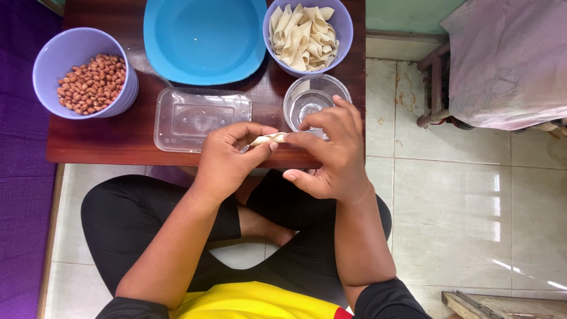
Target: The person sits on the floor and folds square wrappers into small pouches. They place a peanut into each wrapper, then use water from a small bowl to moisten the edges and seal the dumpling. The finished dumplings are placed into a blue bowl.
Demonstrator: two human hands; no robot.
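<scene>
— Hands first: what do they hold?

— Both hands meet at the middle of the frame, just over the near edge of the table (88, 147). The left hand (227, 158) pinches one end of a small pale pastry strip (269, 139) between thumb and forefinger. The fingers of the right hand (331, 150) are pressed together on the other end. So the strip sits between the two hands, lifted a little above the wood.

— Why is it held there and not on the table?

— I think it is easier to fold or roll such a thin piece in the air, close to the body. The supplies stand within easy reach: a purple bowl of peanuts (91, 82) at the upper left, a purple bowl of pastry strips (304, 35) at the top, right of centre, and a small glass bowl (310, 97) just behind the right hand, perhaps with water for wetting the edges. A clear plastic box (201, 118) lies just behind the left hand, and a blue dish (204, 38) is behind that.

— What can you not see?

— Whether a peanut is inside the strip; the fingers cover most of it. The glass bowl's content is hard to judge. The blue dish and the strip bowl are cut off by the top edge. At the right, a covered piece of furniture (508, 59) is only partly in view.
</scene>
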